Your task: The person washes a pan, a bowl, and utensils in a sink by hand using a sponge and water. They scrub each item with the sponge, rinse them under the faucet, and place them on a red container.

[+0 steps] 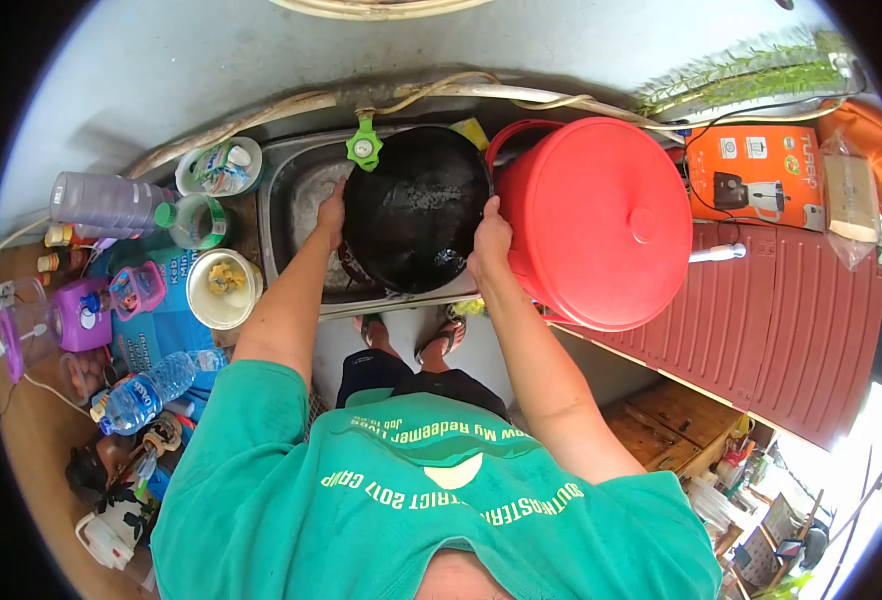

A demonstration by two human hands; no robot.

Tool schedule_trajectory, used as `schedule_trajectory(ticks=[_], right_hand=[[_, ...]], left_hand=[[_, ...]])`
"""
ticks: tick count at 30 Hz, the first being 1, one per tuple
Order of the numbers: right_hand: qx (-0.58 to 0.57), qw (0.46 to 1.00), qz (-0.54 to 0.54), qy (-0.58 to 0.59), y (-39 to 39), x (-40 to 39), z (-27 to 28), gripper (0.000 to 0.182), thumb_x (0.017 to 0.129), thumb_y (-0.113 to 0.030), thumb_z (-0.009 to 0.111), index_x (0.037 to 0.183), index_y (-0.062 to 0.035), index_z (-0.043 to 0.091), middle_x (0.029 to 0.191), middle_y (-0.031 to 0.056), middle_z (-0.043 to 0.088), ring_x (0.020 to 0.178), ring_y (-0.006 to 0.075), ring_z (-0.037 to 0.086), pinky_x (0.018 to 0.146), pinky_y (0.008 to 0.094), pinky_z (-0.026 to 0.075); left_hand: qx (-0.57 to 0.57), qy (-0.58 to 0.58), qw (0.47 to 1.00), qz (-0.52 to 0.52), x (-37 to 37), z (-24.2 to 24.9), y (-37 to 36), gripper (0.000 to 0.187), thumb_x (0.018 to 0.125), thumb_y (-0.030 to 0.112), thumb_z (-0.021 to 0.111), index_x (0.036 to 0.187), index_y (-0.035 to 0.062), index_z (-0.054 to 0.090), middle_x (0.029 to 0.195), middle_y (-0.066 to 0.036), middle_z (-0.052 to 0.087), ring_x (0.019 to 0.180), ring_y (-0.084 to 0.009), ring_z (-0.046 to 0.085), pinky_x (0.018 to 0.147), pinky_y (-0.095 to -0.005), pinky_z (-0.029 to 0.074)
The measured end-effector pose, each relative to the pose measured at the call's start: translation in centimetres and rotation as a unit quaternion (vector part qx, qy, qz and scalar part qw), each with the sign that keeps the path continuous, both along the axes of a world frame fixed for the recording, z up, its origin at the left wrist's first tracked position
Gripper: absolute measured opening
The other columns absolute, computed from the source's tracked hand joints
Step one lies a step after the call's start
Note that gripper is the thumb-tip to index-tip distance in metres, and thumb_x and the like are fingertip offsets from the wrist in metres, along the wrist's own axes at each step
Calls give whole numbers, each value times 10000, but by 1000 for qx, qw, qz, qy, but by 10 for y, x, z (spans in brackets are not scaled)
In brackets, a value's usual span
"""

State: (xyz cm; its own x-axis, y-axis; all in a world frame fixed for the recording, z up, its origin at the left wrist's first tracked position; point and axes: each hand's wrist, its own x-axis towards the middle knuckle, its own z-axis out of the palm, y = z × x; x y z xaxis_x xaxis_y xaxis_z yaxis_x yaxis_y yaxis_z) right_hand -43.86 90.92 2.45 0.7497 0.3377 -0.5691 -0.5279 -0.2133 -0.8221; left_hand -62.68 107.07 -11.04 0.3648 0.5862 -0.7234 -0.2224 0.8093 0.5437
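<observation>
That round black pan (419, 215) over there has its broad face turned up, shiny in patches, over the right part of the sink (306, 190), beside the green tap (364, 147).

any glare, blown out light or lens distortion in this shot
Head view: strong wide-angle bowing, with black corners around the rounded image; head view: bright glints on the wet-looking black pan; head view: lower right washes out to white beyond the maroon panel; head view: a soft shadow on the wall at upper left.
</observation>
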Motion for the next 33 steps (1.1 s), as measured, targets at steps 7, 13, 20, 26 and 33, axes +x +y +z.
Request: schedule_trajectory(ticks=[7,13,20,26,33], right_hand=[[115,989,14,-92,-38,-9,44,468,1049,-360,426,930,46,625,839,5,542,783,105,454,734,294,398],[165,975,46,-145,-63,6,86,436,1053,-357,429,818,-16,568,768,-47,419,751,77,380,686,259,340],[230,971,57,-25,-84,48,121,407,1038,-390,459,974,-14,603,945,-6,544,882,102,476,830,284,413],[221,963,-24,149,-119,114,124,499,1015,-423,473,1270,1,539,1306,133,578,1187,285,546,1067,448,396],[286,957,21,43,-200,207,138,560,991,-458,509,1321,-7,529,1359,126,556,1232,253,532,1084,415,386]], left_hand=[[454,231,858,69,-1,132,10,455,897,398,657,1110,-3,685,869,-142,705,737,-173,638,710,-308,511],[673,424,521,-310,20,227,9,374,843,298,666,1109,36,691,790,-228,674,782,-424,645,765,-481,530],[739,430,327,-404,25,246,0,287,785,85,625,1060,63,707,952,-192,692,990,-369,612,883,-417,506],[505,164,846,54,54,236,-111,384,950,233,608,1247,-10,602,1226,-128,640,1144,-230,584,986,-335,441],[390,1,919,-49,171,247,-165,658,929,414,615,1390,-29,460,1296,-126,590,1199,-222,539,1036,-318,381]])
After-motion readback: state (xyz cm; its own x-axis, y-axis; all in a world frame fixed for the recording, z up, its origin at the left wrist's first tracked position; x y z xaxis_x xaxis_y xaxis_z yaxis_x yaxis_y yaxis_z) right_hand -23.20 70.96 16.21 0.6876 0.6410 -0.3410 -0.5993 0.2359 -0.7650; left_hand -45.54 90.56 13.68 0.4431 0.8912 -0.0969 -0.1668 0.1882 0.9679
